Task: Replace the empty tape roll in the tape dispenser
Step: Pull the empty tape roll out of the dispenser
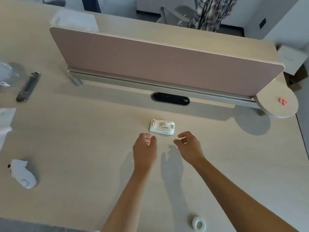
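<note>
A small white tape dispenser (161, 127) sits on the pale wooden desk (83, 148), its cutter end toward the left. Just in front of it hover my left hand (145, 149) and my right hand (189, 147), one at each near corner, fingers curled and apart, holding nothing and touching nothing. A clear tape roll (198, 224) lies flat near the desk's front edge, under my right forearm's left side.
A pink divider panel (158, 64) runs across the back, with a black cable port (170, 98) below it. A white controller (22, 174) lies at left, a dark tool (28, 87) farther back. A round side shelf (276, 102) carries small pink items.
</note>
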